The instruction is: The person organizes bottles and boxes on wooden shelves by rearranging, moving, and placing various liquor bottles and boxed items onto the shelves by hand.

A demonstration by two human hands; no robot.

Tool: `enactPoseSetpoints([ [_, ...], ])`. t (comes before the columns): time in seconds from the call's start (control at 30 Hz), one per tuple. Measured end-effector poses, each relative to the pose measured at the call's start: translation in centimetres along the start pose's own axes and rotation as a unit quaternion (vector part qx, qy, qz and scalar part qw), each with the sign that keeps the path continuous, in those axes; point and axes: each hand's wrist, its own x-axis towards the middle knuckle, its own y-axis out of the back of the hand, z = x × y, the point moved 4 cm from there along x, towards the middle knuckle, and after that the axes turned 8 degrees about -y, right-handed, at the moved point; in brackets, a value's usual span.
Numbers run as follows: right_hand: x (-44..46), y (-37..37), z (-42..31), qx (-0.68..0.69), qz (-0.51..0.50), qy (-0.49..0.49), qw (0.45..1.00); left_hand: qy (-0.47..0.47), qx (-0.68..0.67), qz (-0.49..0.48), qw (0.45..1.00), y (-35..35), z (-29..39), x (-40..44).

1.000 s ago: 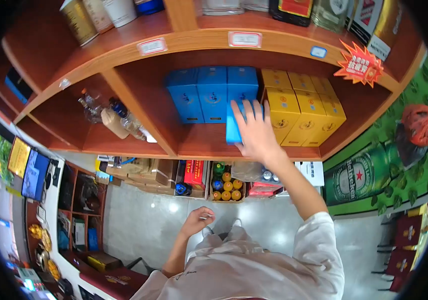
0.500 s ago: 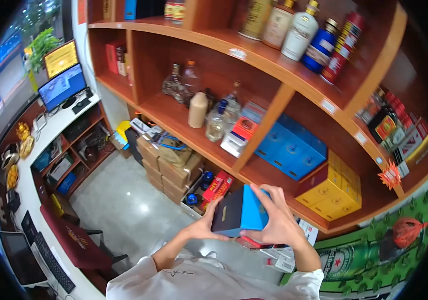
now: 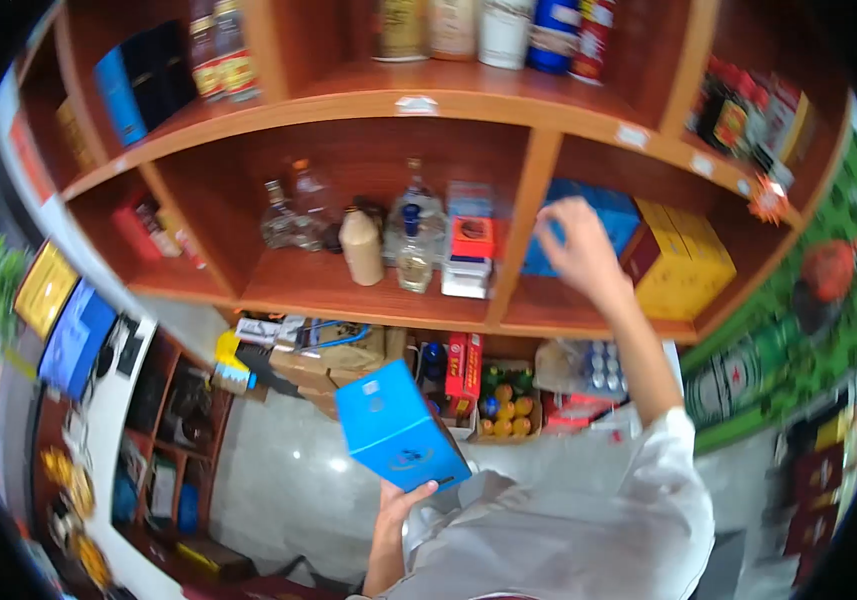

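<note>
In my left hand (image 3: 406, 505) is a bright blue carton (image 3: 396, 432), tilted, with a small round emblem on its face. The thumb lies along its lower edge, and the other fingers are mostly hidden beneath. My right hand (image 3: 580, 250) is raised before the middle shelf, slightly blurred, its fingers bent and apart with nothing visible in them. Behind it in the compartment stand blue boxes (image 3: 603, 212), partly covered by the hand. A yellow box (image 3: 683, 265) is right beside them. I cannot tell whether the right hand touches the blue boxes.
The wooden shelf (image 3: 338, 105) curves across the view. Its middle compartment holds glass bottles (image 3: 414, 262) and a beige bottle (image 3: 360, 245). Below are cardboard boxes (image 3: 323, 370) and a crate of round orange-topped items (image 3: 508, 415). A white counter (image 3: 113, 430) runs along the left.
My right hand has let go of the blue carton and risen to the shelf. The left hand keeps the carton, now turned with its blue faces showing. The view has swung to the right.
</note>
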Motion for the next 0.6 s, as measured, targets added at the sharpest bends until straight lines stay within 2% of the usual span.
enactPoseSetpoints([
  [0.03,0.8,-0.2,4.5,-0.053,0.058,-0.011,0.997,0.024,-0.015,0.012,1.0,0.8,-0.3,-0.3],
  [0.07,1.5,-0.2,8.7,-0.105,0.026,-0.081,0.991,0.031,-0.029,0.038,0.998,1.5,-0.6,-0.6],
  [0.1,1.6,-0.8,13.4,-0.172,-0.022,-0.1,0.98,0.029,-0.044,0.052,0.997,1.6,-0.6,-0.2],
  [0.2,0.6,-2.7,18.8,-0.292,-0.076,-0.179,0.936,0.017,-0.077,0.068,0.995,1.6,-0.1,0.8],
  [0.23,0.1,-3.5,20.5,-0.295,-0.111,-0.258,0.913,0.017,-0.085,0.068,0.994,1.5,0.2,1.1],
  [0.33,-4.4,-4.8,21.8,-0.294,-0.1,-0.248,0.918,0.026,-0.085,0.057,0.994,1.8,0.3,3.2],
  [0.37,-5.8,-4.3,20.8,-0.316,-0.061,-0.199,0.926,0.028,-0.074,0.061,0.995,2.3,0.1,3.5],
  [0.47,-8.6,-1.7,18.9,-0.234,-0.126,-0.302,0.916,0.018,-0.055,0.052,0.997,3.5,0.0,4.6],
  [0.57,-9.6,1.9,17.3,-0.317,-0.07,-0.182,0.928,0.04,-0.068,0.03,0.996,4.0,-0.8,5.8],
  [0.6,-10.1,1.9,17.7,-0.311,-0.079,-0.18,0.93,0.045,-0.077,0.023,0.996,3.9,-1.2,6.6],
])
